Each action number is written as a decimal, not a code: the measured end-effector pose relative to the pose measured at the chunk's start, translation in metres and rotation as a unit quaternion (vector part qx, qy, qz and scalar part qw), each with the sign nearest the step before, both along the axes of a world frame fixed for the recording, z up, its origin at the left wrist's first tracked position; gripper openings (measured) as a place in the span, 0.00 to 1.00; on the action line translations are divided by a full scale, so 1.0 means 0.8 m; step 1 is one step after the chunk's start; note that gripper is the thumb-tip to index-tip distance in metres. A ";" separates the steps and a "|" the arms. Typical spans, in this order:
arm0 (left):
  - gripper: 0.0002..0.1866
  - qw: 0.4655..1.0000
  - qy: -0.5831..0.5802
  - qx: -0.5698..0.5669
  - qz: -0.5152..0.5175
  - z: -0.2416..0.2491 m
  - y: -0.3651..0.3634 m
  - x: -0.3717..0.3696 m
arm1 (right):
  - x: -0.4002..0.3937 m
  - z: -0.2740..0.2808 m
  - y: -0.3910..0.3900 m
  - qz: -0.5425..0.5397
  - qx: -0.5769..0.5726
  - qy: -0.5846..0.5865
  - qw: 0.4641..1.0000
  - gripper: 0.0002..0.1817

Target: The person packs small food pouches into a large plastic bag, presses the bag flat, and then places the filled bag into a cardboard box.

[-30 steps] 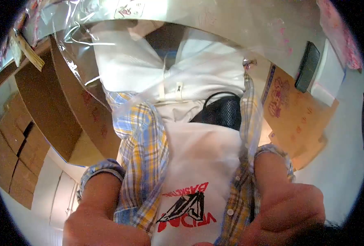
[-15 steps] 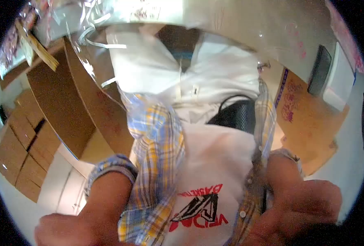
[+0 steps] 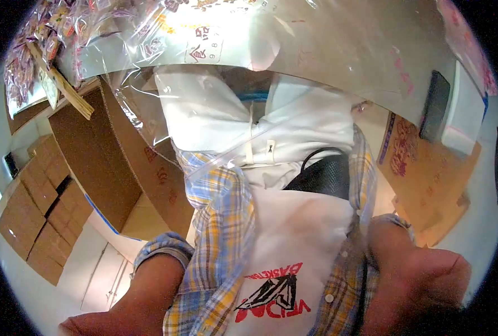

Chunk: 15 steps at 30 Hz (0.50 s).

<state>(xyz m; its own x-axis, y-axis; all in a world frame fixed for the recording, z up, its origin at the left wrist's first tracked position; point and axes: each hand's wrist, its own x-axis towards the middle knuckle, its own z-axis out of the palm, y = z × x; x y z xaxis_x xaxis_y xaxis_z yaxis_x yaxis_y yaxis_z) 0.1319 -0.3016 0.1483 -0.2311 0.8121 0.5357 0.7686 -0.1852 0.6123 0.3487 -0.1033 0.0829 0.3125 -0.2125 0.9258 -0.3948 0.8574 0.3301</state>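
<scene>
My open plaid shirt (image 3: pixel 215 218) and the white printed T-shirt (image 3: pixel 294 241) inside it fill the middle down to 6 o'clock, the nearest things to my two hands. My left hand (image 3: pixel 106 322) is low at 7 o'clock, my right hand (image 3: pixel 425 274) near 4; both look folded in close to me, but blur and the picture's edge hide the fingers, so I cannot tell whether they are spread, closed or gripping anything. I judge this a seated pause rather than handling; working at the tabletop (image 3: pixel 338 84) from here would call for unfolding both arms toward 12 o'clock. Clear printed plastic (image 3: pixel 207 42) stands in the way there, spread over that edge and drooping toward my lap at 11. Beyond it, an open cardboard box (image 3: pixel 100 151) gapes at 10 o'clock, a printed carton (image 3: pixel 422 168) lies at 2 to 3, and stacked brown cartons (image 3: pixel 39 213) sit at 8 to 9. Smaller still, a black textured pouch-like thing (image 3: pixel 324 173) with a loop rests against my white trousers (image 3: pixel 204 112), a slim dark block (image 3: pixel 435 106) stands at 2, and a wooden strip (image 3: pixel 67 89) juts out at 10, beside little wrapped packets (image 3: pixel 22 70).
</scene>
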 end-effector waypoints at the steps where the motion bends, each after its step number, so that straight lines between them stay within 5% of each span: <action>1: 0.14 1.000 -0.006 -0.014 -0.004 -0.002 0.005 0.001 | 0.021 -0.003 -0.017 -0.053 -0.220 -0.186 0.956 0.09; 2: 0.13 0.999 -0.010 -0.043 -0.014 -0.003 0.013 0.002 | 0.041 -0.006 -0.035 -0.170 -0.379 -0.397 0.819 0.14; 5: 0.12 0.984 -0.037 -0.161 -0.063 0.001 0.043 0.005 | -0.023 0.029 -0.099 -0.333 -0.627 -0.467 0.528 0.21; 9: 0.11 0.924 -0.101 -0.345 -0.133 0.003 0.087 0.008 | -0.027 0.027 -0.122 -0.286 -0.651 -0.497 0.497 0.18; 15: 0.13 0.760 -0.207 -0.602 -0.127 0.018 0.119 0.015 | -0.020 0.016 -0.139 -0.244 -0.633 -0.528 0.510 0.15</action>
